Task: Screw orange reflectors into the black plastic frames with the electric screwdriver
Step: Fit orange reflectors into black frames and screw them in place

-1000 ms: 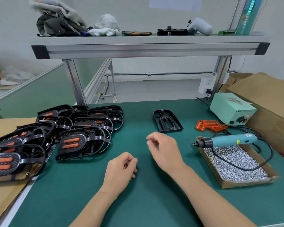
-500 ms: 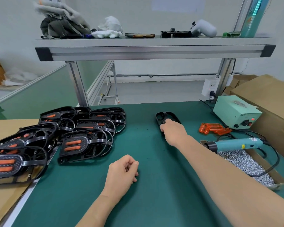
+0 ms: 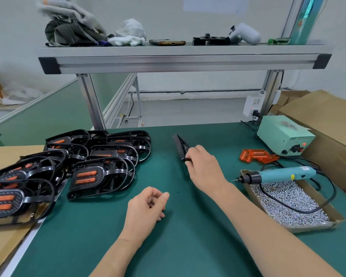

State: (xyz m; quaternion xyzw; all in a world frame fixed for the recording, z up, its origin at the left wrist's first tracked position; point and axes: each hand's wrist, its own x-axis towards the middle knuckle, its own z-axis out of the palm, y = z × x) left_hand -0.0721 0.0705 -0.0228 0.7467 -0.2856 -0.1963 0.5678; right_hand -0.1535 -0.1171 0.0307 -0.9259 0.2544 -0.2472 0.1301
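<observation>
Right hand (image 3: 203, 166) fingers clamped on a bare frame (image 3: 181, 145), tipped up on edge; left hand (image 3: 146, 208) curled shut, empty; finished frames (image 3: 100, 174) piled far left; reflectors (image 3: 257, 155) and screwdriver (image 3: 278, 175) untouched right, so this one hardly begun.

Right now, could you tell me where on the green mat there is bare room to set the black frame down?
Bare mat lies between the left hand and the screw tray, and nearer than both hands. It is crowded left, where finished frames pile up, and right, around the screwdriver and orange reflectors.
</observation>
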